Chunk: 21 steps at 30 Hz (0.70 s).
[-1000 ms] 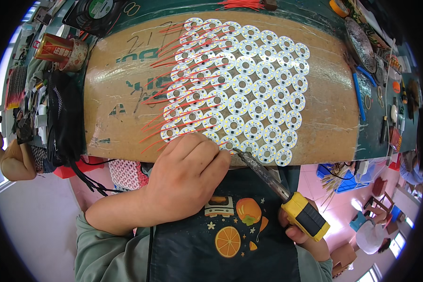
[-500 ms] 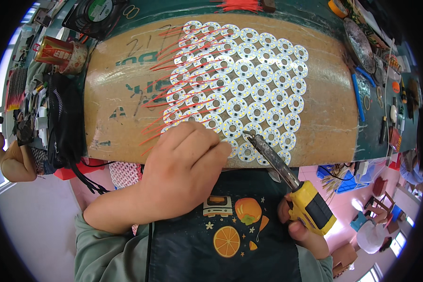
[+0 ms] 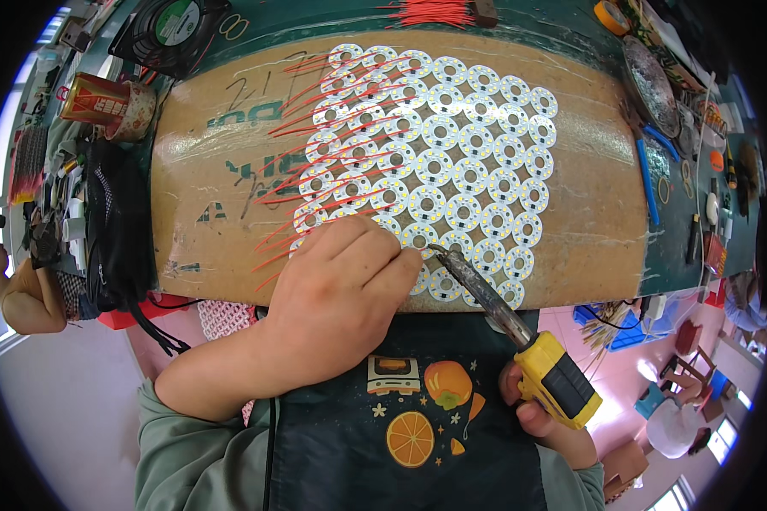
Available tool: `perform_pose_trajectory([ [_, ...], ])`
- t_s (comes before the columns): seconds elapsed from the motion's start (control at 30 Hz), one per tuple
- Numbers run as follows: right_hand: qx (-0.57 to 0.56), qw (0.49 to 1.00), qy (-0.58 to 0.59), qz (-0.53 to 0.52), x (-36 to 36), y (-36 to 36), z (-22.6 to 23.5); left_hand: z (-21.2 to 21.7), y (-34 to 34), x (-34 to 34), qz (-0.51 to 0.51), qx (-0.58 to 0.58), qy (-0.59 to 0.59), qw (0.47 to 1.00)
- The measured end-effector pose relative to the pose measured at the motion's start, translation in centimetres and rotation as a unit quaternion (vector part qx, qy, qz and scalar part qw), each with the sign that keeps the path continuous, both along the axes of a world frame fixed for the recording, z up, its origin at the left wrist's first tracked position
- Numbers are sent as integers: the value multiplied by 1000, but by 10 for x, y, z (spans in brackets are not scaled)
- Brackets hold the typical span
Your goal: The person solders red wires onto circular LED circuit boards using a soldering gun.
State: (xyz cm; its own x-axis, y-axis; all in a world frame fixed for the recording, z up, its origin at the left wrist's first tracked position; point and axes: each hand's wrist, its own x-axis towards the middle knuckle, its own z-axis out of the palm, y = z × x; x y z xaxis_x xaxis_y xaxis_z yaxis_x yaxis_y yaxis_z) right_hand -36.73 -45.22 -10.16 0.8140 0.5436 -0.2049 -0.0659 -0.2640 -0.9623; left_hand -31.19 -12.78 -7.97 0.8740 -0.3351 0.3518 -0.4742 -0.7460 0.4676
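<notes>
Rows of round white LED boards (image 3: 470, 175), each a ring with a hole in the middle, lie touching on a brown cardboard sheet (image 3: 595, 196). Thin red wires (image 3: 291, 130) stick out leftward from the left columns. Over the near-left boards, my left hand (image 3: 341, 285) is closed in a pinch, its fingertips turned down and hidden, so what they hold cannot be made out. My right hand (image 3: 539, 416) grips a soldering iron (image 3: 559, 380) by its yellow and black handle. The iron's dark tip reaches the near boards, just right of my left fingers.
A black fan (image 3: 172, 34) stands far left, near a cup (image 3: 135, 115) with a gold can. More red wires (image 3: 430, 12) lie at the far edge. To the right are a metal dish (image 3: 650, 81), blue-handled pliers (image 3: 647, 183) and orange tape (image 3: 611, 17). Another person (image 3: 30, 289) sits at left.
The soldering iron's tip has shifted slightly left and nearer to my left fingers. My left hand stays pinched in almost the same place.
</notes>
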Motion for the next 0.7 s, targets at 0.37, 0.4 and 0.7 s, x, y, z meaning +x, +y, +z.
perform_pose_trajectory([
  [0.37,11,1000,2,18,-1,-1,-1,-2,1,-1,-8,9,10,1000],
  [0.4,55,998,36,-13,-1,0,2,-3,0,-1,-6,8,7,1000],
  [0.7,190,963,122,-150,17,7,16,17,2,6,-15,10,33,999],
])
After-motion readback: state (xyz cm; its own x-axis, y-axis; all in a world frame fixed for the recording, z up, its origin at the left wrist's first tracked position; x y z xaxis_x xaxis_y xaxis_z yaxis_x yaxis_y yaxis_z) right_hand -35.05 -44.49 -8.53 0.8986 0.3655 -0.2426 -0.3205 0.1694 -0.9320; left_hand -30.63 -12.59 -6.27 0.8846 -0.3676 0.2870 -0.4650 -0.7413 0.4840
